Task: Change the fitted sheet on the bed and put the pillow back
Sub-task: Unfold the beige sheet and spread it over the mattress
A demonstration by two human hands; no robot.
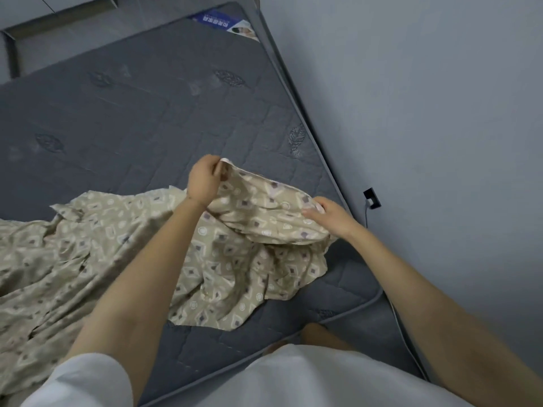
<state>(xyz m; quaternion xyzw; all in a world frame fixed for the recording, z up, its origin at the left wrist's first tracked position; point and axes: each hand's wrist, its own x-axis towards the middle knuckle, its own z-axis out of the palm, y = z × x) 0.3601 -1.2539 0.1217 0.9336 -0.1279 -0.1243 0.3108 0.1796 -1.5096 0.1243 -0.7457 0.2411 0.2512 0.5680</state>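
One printed label, nothing legible.
A blue label sits on the far corner of the mattress, well beyond the left hand and a little to its right; its white characters are too blurred to read.

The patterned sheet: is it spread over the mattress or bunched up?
Bunched up. The sheet lies crumpled on part of the bare grey mattress; left hand and right hand pinch its edge.

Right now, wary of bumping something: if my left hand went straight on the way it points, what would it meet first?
Past the sheet edge it pinches, the left hand faces only bare mattress, then probably the wall beside the bed; its height above the mattress is hard to judge.
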